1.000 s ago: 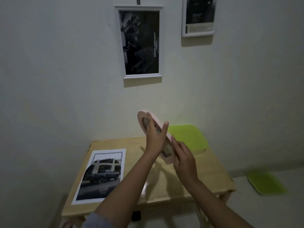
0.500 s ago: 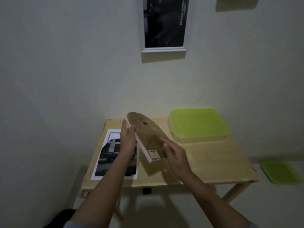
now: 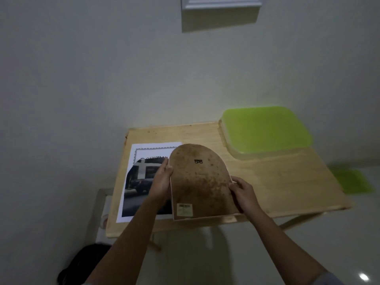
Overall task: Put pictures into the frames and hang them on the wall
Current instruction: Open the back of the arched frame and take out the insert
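Brown frame (image 3: 200,182) (left hand (image 3: 162,182), right hand (image 3: 243,193))

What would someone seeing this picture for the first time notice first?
The arched picture frame, its stained brown back up, held at centre by the left hand and right hand. The green container at the far right of the table, and the printed photo lying left, partly under the frame.

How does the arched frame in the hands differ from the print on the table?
Shape: the arched frame has a rounded top, the print is rectangular. Side shown: the frame shows its stained brown back, the print its image. Support: the left hand and right hand hold the frame's edges; the print lies flat on the table. Both are flat, portrait-format pieces.
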Available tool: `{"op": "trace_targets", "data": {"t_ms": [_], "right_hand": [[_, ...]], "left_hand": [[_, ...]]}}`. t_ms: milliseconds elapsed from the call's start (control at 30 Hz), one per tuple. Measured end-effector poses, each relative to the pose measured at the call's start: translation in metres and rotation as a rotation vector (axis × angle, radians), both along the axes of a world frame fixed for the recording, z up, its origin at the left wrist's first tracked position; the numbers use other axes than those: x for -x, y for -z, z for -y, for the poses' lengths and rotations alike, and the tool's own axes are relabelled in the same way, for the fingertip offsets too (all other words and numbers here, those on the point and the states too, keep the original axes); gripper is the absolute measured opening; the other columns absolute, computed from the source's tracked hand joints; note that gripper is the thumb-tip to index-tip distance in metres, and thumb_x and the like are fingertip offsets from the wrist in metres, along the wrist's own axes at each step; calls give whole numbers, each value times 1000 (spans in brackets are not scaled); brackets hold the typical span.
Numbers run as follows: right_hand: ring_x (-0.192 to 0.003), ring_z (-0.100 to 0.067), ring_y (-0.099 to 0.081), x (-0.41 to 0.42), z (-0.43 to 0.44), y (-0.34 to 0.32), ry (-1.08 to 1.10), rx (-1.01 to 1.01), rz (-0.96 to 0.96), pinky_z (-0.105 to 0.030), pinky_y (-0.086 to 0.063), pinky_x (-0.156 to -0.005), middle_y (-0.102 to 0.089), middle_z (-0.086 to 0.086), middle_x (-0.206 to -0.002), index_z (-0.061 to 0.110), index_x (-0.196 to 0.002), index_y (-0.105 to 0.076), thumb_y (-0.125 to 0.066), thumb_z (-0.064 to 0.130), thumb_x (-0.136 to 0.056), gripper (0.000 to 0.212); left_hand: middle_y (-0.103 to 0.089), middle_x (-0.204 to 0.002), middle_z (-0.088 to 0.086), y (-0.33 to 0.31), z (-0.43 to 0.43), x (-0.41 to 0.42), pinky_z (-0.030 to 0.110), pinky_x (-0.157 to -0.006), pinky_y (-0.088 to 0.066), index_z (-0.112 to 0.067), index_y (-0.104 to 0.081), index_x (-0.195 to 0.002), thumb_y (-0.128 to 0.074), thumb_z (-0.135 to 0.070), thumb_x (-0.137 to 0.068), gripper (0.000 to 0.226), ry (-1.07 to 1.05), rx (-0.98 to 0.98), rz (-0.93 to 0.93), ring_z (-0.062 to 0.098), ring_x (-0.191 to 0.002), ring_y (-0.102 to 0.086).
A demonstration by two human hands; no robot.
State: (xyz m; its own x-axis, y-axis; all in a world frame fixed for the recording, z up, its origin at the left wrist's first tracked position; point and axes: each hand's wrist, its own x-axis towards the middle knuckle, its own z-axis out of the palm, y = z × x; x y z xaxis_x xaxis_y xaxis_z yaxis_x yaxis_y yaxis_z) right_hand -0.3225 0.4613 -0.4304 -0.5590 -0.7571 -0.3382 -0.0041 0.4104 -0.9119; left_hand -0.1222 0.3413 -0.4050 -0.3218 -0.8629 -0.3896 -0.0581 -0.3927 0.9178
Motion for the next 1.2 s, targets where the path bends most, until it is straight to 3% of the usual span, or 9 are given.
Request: {"op": "trace_targets", "data": {"t_ms": [100, 200, 333, 500, 800, 1067, 1200], "right_hand": [[-97, -22, -60, 9, -10, 15, 31, -28, -40, -30, -49, -77, -66, -11, -109, 10, -113, -64, -52, 5, -91, 26], [-102, -20, -59, 18, -19, 24, 76, -40, -132, -32, -47, -87, -65, -6, -113, 12, -118, -62, -54, 9, -91, 28], [-93, -18, -57, 25, -26, 31, 117, -70, -254, -28, -45, -82, -65, -7, -112, 11, -120, -61, -55, 12, -91, 29], [-98, -22, -59, 37, -26, 38, 80, -117, -322, -33, -47, -88, -65, -10, -111, 12, -119, -62, -55, 10, -90, 30], [-95, -26, -59, 44, -23, 44, 0, -149, -423, -29, -44, -81, -65, -12, -102, 14, -121, -61, -54, 7, -88, 35], [-87, -17, -58, 46, -23, 49, 59, -121, -385, -27, -46, -82, -63, -6, -100, 16, -115, -65, -63, 6, -82, 34], [-86, -19, -60, 52, -22, 49, 63, -144, -317, -37, -51, -87, -63, -4, -94, 15, -104, -69, -62, -1, -76, 34]], "left_hand": [[-53, -117, 7, 14, -1, 17, 48, -89, -51, -19, -44, -132, -29, -13, -100, 36, 42, 30, 96, 25, -104, -56], [-53, -124, 7, 31, -3, 32, 48, -95, -47, -21, -50, -124, -29, -12, -100, 33, 114, 41, 107, 25, -114, -52], [-40, -144, 8, 62, 2, 48, 52, -104, -40, -20, -37, -141, -31, -11, -99, 43, 171, 50, 194, 26, -129, -41], [-29, -145, 10, 66, -4, 63, 43, -111, -31, -13, -33, -143, -36, -6, -97, 46, 157, 162, 363, 26, -134, -33], [-43, -134, 14, 78, -13, 60, 31, -102, -33, -9, -43, -134, -50, -4, -92, 42, 156, 287, 497, 27, -124, -43], [-37, -137, 12, 79, -11, 63, 25, -100, -33, -8, -44, -131, -56, -4, -88, 44, 123, 257, 505, 25, -124, -43], [-36, -138, 13, 78, -12, 64, 29, -103, -33, -8, -43, -132, -55, -4, -89, 45, 126, 258, 520, 25, -124, -42]]}}
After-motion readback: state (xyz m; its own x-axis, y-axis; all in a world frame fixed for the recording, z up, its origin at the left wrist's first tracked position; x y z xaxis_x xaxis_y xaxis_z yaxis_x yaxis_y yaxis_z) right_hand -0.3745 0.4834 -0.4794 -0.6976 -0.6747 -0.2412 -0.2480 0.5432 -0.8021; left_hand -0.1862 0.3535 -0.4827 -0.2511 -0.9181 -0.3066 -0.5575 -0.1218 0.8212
